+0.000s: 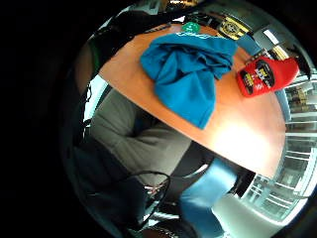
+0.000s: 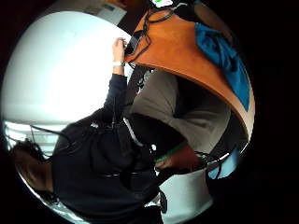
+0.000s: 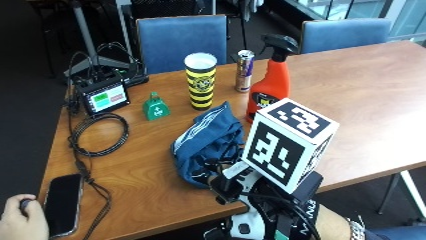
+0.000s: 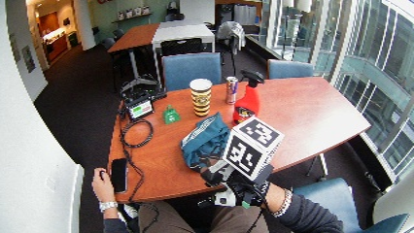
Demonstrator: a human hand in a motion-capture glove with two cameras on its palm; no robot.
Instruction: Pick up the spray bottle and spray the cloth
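The red spray bottle [image 3: 271,85] is standing upright on the worktop [image 3: 359,95], with the blue cloth [image 3: 208,145] lying crumpled just beside it at about seven o'clock. The gloved right hand [image 3: 266,210] is hovering at the worktop's near edge, at six o'clock from the cloth; I cannot tell how its fingers are set.

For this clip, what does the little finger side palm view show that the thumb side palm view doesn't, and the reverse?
Only the little finger side view shows the red plastic spray bottle standing on the table beside the cloth. Only the thumb side view shows the person's bare hand at the table's edge, and their dark sleeve. Both show the crumpled blue cloth on the orange-brown wooden table, untouched.
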